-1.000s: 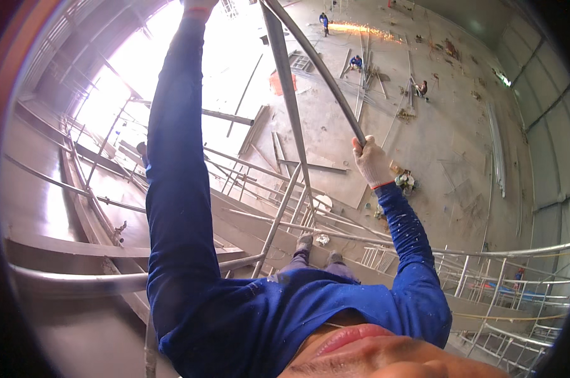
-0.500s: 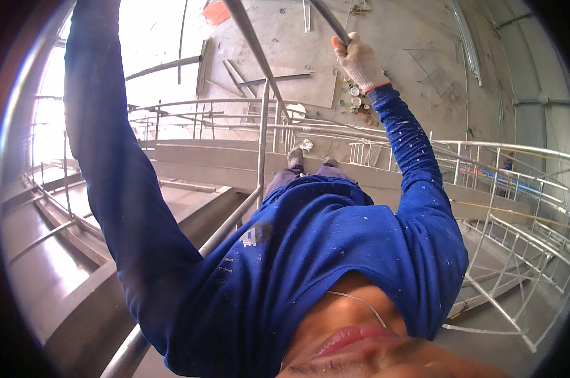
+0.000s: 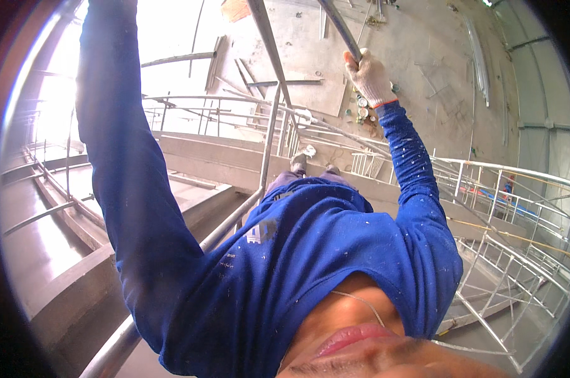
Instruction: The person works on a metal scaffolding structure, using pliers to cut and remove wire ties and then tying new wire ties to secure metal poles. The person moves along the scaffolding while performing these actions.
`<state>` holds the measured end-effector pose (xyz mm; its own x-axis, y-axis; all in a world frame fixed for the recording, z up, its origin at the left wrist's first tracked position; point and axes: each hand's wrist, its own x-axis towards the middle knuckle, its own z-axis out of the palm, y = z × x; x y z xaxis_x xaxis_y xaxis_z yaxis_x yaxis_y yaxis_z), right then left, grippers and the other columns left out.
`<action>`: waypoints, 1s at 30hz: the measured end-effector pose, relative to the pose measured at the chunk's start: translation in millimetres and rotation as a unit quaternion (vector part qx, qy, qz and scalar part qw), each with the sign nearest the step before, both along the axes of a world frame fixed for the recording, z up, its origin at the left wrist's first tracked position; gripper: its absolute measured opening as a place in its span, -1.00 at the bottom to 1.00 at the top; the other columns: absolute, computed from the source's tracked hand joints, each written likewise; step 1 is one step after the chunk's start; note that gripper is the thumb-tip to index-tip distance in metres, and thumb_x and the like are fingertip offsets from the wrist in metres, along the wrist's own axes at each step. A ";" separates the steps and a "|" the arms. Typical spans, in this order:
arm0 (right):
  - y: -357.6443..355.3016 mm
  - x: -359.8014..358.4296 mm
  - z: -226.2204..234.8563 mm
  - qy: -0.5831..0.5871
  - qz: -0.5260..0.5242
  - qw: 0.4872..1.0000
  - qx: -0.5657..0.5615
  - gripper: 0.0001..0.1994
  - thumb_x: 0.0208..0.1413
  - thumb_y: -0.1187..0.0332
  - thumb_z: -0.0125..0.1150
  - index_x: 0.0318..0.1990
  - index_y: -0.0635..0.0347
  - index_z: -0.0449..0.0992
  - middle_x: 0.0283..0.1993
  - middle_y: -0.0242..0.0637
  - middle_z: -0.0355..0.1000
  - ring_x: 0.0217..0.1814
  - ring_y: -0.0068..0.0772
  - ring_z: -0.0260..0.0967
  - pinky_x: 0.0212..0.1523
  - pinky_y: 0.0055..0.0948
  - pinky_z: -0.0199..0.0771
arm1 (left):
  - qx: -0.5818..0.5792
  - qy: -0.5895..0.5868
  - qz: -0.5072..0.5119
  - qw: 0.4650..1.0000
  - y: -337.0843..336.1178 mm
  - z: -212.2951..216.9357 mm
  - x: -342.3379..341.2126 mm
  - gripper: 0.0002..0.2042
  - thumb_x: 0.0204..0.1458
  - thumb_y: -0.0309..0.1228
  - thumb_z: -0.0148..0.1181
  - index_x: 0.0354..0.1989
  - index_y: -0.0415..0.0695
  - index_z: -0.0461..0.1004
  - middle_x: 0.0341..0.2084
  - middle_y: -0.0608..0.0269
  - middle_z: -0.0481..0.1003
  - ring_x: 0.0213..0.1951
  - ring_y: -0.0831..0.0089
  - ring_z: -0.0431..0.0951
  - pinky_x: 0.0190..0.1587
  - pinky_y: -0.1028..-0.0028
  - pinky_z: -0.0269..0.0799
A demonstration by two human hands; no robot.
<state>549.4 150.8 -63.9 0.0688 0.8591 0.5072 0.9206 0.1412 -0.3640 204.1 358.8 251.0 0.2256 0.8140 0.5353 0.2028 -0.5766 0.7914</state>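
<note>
My right hand point(image 3: 370, 79), in a whitish knit glove with a red-edged cuff, is closed around the lower end of a dark grey pole point(image 3: 338, 26). The pole runs up and left out of the picture's top edge. My left arm point(image 3: 111, 120), in a blue sleeve, stretches up along the left side. Its hand lies beyond the upper edge, so what it touches is hidden. Between the two arms a metal scaffold tube point(image 3: 269, 44) slants past, meeting a thinner upright point(image 3: 270, 135) in front of my body.
I stand high among scaffold rails. A thick pipe point(image 3: 111, 349) passes under my left arm. White scaffold frames point(image 3: 505, 277) stand at the right. Far below, the concrete floor point(image 3: 417, 38) carries loose bars point(image 3: 285, 82), several buckets point(image 3: 362, 112) and an orange sheet point(image 3: 236, 9).
The view has shifted slightly, so the floor and rails sit a little lower and further right. My right hand keeps its hold on the pole; my left arm stays raised.
</note>
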 end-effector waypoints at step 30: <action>-9.4 -7.6 -16.6 0.158 0.126 0.976 -0.076 -0.55 0.32 -0.08 0.16 -0.30 0.19 0.39 -0.66 0.05 0.41 -0.53 0.22 0.48 -0.55 0.07 0.42 | -0.084 -0.234 -0.193 0.949 57.7 -1.1 11.8 -0.73 0.28 -0.20 0.05 -0.15 -0.17 0.52 -0.37 0.20 0.51 -0.27 0.23 0.57 -0.14 0.20 0.53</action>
<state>541.8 141.5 -80.6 -0.0228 0.9324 0.3606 0.7022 0.2717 -0.6581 215.9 416.5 249.9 0.2936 0.8016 0.5208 -0.3943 -0.3947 0.8299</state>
